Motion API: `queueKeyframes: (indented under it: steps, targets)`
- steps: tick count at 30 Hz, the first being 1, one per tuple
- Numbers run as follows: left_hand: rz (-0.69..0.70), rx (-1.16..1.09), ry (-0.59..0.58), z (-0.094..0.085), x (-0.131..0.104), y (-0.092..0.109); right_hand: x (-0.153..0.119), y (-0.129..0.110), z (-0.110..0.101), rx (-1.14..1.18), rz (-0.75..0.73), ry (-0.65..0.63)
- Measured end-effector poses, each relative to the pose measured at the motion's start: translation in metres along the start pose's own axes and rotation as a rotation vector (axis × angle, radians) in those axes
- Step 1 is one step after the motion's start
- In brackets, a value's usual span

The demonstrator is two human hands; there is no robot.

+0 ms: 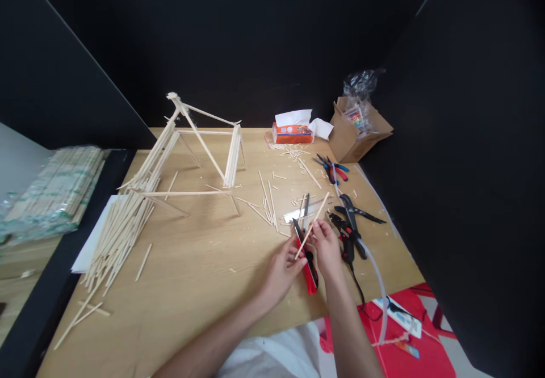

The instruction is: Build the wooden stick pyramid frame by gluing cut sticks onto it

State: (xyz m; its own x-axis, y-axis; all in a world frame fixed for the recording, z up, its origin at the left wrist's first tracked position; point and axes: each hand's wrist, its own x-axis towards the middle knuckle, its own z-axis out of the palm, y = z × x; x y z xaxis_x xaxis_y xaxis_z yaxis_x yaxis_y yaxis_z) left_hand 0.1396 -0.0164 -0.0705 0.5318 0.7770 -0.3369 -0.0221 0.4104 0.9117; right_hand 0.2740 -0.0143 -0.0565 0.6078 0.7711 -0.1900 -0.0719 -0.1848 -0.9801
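A thin wooden stick slants upward between my two hands. My left hand has its thumb and fingers closed at the lower end of the stick. My right hand pinches the same stick around its middle. Just beneath them lies a cutter with red handles, its dark jaws pointing away from me; my left fingers partly cover it, and whether they touch it I cannot tell. Beyond my hands are a clear ruler and a dark pen.
A stick frame stands at the back left, behind a pile of sticks. On the right lie a glue gun, black cutters and pliers. Tissues and a cardboard box stand at the back.
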Motion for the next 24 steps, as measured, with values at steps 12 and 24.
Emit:
queueKeyframes:
  steps: [12, 24]
  targets:
    - [0.029, -0.096, 0.155, -0.036, -0.028, 0.036, -0.073, -0.016, 0.013, -0.309, -0.064, -0.431]
    - [-0.055, -0.285, 0.098, -0.083, -0.034, 0.063, -0.075, 0.021, -0.009, -1.000, -0.370, -0.109]
